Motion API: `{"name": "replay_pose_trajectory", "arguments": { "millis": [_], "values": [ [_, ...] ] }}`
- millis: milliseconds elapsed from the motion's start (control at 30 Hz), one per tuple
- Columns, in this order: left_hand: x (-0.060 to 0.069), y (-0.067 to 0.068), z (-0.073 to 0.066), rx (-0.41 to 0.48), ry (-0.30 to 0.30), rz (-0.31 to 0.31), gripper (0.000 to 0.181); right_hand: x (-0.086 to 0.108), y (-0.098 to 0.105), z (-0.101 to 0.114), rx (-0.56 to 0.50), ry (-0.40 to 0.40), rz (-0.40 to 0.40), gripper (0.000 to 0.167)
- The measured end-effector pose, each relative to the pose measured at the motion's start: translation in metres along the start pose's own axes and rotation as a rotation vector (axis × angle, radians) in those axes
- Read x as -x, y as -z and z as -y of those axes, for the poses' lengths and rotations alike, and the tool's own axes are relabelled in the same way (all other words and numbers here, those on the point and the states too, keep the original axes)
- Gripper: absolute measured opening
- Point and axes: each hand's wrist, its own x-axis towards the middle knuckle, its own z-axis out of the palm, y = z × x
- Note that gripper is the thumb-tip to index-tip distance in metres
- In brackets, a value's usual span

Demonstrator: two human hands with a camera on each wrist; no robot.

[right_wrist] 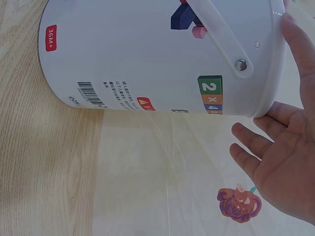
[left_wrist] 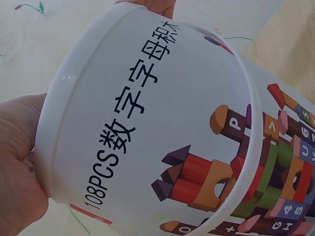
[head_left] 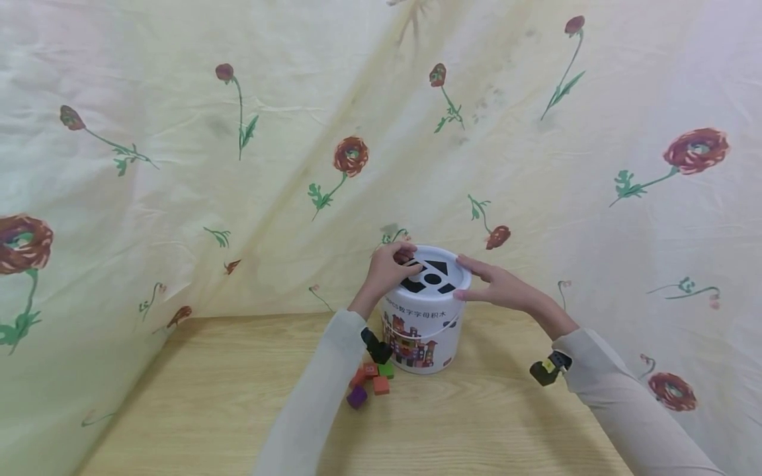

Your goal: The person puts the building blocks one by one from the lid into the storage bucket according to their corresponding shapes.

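Observation:
A white bucket (head_left: 423, 344) with a thin handle, printed block pictures and a lettered side stands upright on the table. Its white lid (head_left: 457, 270) has black shaped openings. My left hand (head_left: 387, 270) is over the lid's left part, fingers bent and thumb reaching inward; whether anything is between them is hidden. In the left wrist view, part of that hand (left_wrist: 19, 167) shows behind the rim. With thumb and fingers spread around the rim, my right hand (head_left: 500, 287) holds the lid's right side; the right wrist view shows two lower fingers (right_wrist: 251, 142) off the bucket.
Several small blocks lie close together at the bucket's front left, among them a purple block (head_left: 357, 396), an orange-red block (head_left: 381, 385) and a green block (head_left: 386, 370). The wooden table (head_left: 464, 423) meets a flower-printed cloth (head_left: 268, 198) behind the bucket.

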Motion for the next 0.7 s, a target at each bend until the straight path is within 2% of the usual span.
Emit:
{"name": "replay_pose_trajectory", "arguments": {
  "millis": [200, 367, 500, 700],
  "values": [
    [0.003, 0.001, 0.001, 0.017, -0.007, 0.001, 0.033, 0.0, 0.0, 0.0, -0.001, 0.001, 0.001, 0.089],
    [0.01, 0.005, 0.003, 0.058, -0.052, -0.005, 0.035, 0.0, 0.001, 0.0, -0.006, 0.005, 0.001, 0.089],
    [0.019, 0.011, 0.004, 0.088, -0.077, -0.016, 0.037, -0.001, 0.002, 0.0, -0.007, 0.003, -0.001, 0.089],
    [0.032, 0.027, 0.008, 0.166, -0.081, -0.021, 0.039, 0.0, 0.0, -0.001, -0.014, 0.011, -0.004, 0.089]
  ]
}}
